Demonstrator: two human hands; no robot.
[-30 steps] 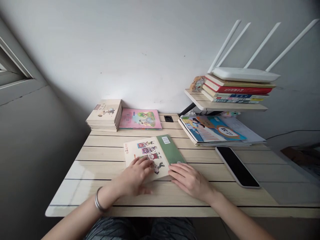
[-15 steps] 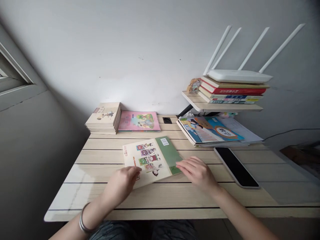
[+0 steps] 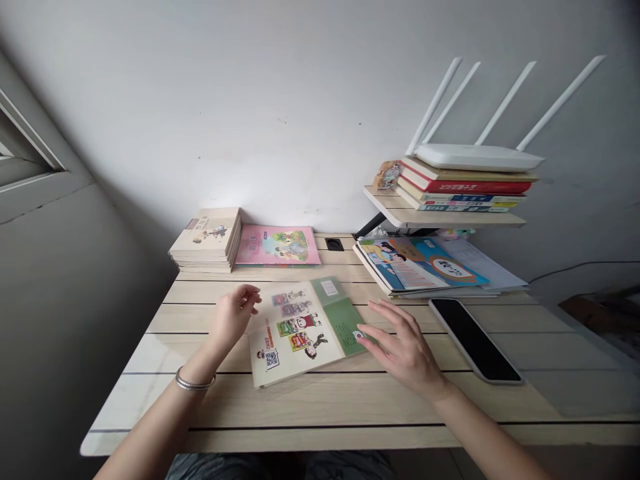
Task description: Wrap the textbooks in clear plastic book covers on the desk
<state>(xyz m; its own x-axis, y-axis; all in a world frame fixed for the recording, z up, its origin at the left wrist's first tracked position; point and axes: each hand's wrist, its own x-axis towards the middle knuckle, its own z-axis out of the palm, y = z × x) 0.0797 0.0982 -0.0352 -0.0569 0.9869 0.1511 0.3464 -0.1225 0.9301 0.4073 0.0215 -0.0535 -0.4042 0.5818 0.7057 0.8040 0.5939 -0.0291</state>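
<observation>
A thin picture book (image 3: 300,347) with a cream and green back cover lies slanted on the desk in front of me. A clear plastic sheet (image 3: 285,293) makes the book's far part look milky; its exact edges are hard to see. At the book's left side, my left hand (image 3: 233,317) is raised with curled fingers, closed at what appears to be the sheet's edge. My right hand (image 3: 407,350) is open over the book's right edge, its fingers spread and the thumb side near the green strip.
A phone (image 3: 475,340) lies to the right. Behind are a stack of cream books (image 3: 207,237), a pink book (image 3: 280,245) and a pile of textbooks (image 3: 420,263). A small shelf (image 3: 440,217) carries books and a white router (image 3: 480,157).
My left hand has moved up and away from me along the book's left side, and the milky area has shifted to its far part. My right hand's fingers have spread.
</observation>
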